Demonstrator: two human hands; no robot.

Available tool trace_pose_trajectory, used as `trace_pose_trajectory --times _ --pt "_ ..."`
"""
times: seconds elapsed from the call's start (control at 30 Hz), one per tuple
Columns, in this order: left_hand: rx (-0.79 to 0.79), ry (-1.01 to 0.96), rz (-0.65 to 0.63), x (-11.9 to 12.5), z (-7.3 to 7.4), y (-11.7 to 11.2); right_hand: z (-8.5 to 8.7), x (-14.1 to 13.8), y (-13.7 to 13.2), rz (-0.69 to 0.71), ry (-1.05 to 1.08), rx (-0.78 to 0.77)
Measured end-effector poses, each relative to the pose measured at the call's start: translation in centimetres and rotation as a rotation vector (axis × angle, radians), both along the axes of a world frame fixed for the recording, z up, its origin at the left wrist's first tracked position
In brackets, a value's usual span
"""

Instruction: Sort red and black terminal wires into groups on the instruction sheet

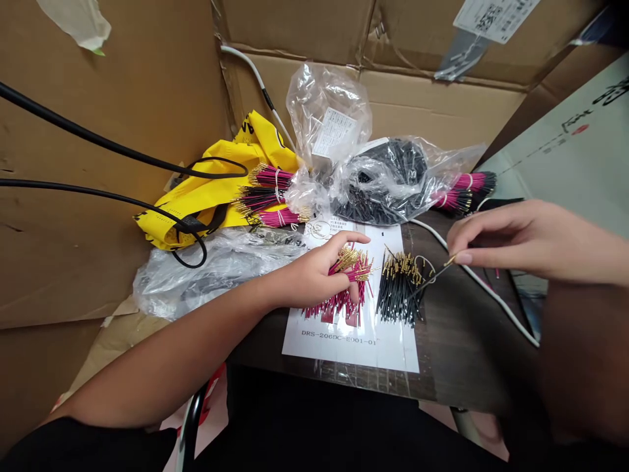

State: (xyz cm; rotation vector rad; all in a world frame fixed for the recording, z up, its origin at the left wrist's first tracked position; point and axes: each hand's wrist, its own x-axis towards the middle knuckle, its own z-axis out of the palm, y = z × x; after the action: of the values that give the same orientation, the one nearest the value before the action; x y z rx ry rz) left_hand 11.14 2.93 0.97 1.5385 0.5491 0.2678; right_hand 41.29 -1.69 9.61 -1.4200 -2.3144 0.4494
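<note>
Cardboard backdrop: brown carton walls [98, 164] are rising behind a dark wooden table [466, 328], and a white printed sheet [354, 347] marked "DRS-206DC-E001-01" is lying on the table.
Left of sheet: black cables [98, 137] are looping over a yellow bag [196, 203], and a clear plastic bag [211, 275] is lying just beside the sheet.
Beyond sheet: tied magenta wire bundles [268, 196] are resting near its far left corner, and a bag of black wires [378, 180] is sitting near its far edge.
On sheet, left half: the left hand [317, 278] is gathering loose magenta wires [339, 305] with curled fingers, their gold pins splaying out past the fingertips.
On sheet, right half: a loose black wire bunch [398, 292] is lying with its gold pins pointing away from the person.
Right of sheet: the right hand [535, 239] is pinching a single gold-tipped black wire [427, 280] between thumb and forefinger, above a white cable [472, 278].
Risk: a slackening pinch could be dropping the thin wire among the bunch, and squeezing too hard could be bending the magenta wires' pins.
</note>
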Motion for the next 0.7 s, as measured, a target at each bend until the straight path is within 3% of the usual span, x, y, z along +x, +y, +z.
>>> trace_pose_trajectory --times 0.17,0.3,0.43,0.57,0.7 --pt "-0.176 -0.044 -0.008 0.3 0.0 0.1 -3.8 -1.9 0.4 0.008 -0.032 -0.101" --pt "-0.282 -0.072 -0.001 0.3 0.3 0.1 -5.9 0.0 1.1 0.058 -0.086 -0.322" --pt "-0.321 -0.082 -0.008 0.2 0.7 0.2 -4.9 0.1 0.7 0.008 -0.137 -0.236" --pt "-0.335 -0.107 -0.015 0.1 0.6 0.2 -3.0 -3.6 -0.4 0.000 0.027 -0.195" --pt "-0.333 -0.116 0.005 0.1 0.5 0.3 -3.0 -7.3 -0.9 0.054 0.077 -0.193"
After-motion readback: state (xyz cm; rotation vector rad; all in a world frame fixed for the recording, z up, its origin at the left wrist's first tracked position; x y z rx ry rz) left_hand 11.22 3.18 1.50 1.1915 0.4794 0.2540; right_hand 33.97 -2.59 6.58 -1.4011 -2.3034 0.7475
